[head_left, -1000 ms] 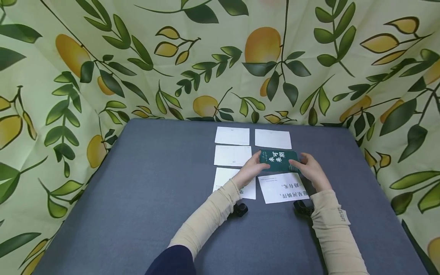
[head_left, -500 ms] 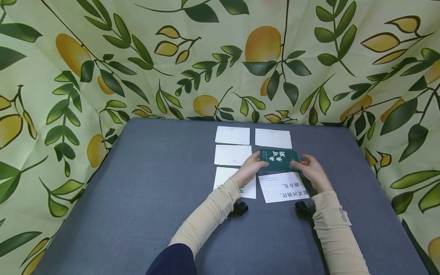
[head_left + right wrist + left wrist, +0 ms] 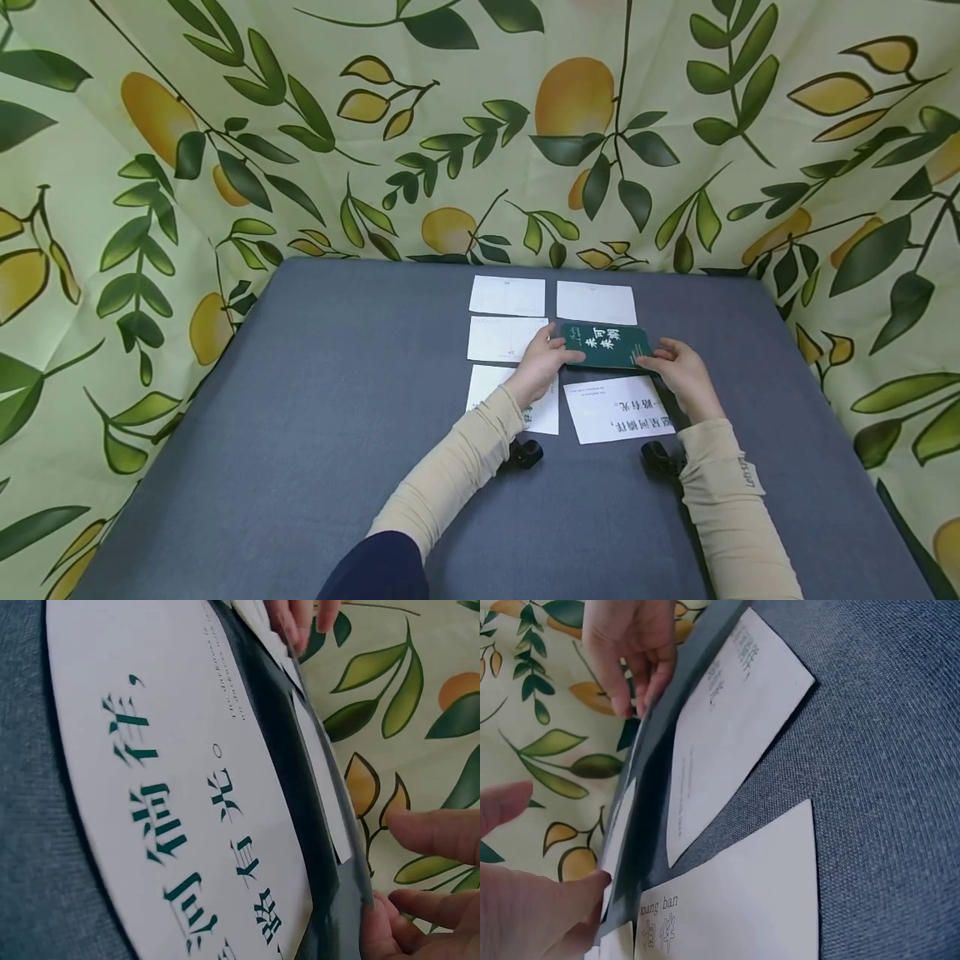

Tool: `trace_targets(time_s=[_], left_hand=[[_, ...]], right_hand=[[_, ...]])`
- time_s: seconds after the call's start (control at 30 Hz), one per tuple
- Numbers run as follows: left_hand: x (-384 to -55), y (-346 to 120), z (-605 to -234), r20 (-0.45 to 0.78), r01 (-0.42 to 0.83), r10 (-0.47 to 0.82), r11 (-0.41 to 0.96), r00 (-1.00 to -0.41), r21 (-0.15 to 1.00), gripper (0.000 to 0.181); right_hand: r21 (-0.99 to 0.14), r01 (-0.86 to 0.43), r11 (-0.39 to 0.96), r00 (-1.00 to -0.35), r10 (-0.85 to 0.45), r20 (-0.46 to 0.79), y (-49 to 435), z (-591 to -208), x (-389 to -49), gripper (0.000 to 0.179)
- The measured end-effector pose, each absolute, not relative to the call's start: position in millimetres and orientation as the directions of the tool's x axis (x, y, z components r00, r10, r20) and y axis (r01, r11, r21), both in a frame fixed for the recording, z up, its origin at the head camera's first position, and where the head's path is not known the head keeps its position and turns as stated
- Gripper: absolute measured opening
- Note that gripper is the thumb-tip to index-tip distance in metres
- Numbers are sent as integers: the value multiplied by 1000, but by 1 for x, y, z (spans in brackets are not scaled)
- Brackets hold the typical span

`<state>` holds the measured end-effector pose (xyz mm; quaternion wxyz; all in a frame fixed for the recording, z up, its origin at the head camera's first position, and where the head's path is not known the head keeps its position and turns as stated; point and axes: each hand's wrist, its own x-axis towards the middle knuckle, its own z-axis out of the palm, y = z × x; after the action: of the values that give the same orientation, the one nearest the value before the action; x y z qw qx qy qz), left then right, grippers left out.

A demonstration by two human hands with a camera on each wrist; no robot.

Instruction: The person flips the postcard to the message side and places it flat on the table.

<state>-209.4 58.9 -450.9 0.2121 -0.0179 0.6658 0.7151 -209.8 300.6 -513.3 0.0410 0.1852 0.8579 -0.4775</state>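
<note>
A green card [image 3: 606, 347] with white Chinese lettering is between my two hands, above the sheet-covered table. My left hand [image 3: 536, 365] holds its left end, thumb over the lower corner, upper fingers spread off the edge. My right hand [image 3: 684, 377] pinches its lower right corner. In the left wrist view the left hand [image 3: 536, 900] sits at the lower left and the right hand [image 3: 634, 649] at the top. The right wrist view shows my right hand [image 3: 424, 900] at the card's edge. Just nearer lies a white card [image 3: 621, 410] with green lettering.
White cards lie in two columns: a back left card [image 3: 507, 296], a back right card [image 3: 596, 302], a middle left card [image 3: 506, 338] and a front left card [image 3: 489, 385] partly under my left hand. A grey-blue cloth [image 3: 337, 433] covers the table; a leaf-patterned curtain [image 3: 465, 108] hangs behind.
The green card has shifted slightly left and away from me. My left fingers have moved off its upper left corner and spread; the right hand stays almost in place.
</note>
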Motion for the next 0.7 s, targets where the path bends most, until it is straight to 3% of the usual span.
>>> trace_targets(time_s=[0.17,0.43,0.7], left_hand=[[-210,59,-450,-279,-292,230,-26,-932,956,85],[-208,61,-451,-113,-108,98,52,-989,993,72],[-210,63,-452,-60,-57,27,101,-998,993,59]], right_hand=[[-794,359,491,-923,310,-226,297,-509,-206,76],[-812,327,483,-923,347,-165,290,-510,-207,71],[-824,265,501,-914,402,-50,288,-519,-210,56]])
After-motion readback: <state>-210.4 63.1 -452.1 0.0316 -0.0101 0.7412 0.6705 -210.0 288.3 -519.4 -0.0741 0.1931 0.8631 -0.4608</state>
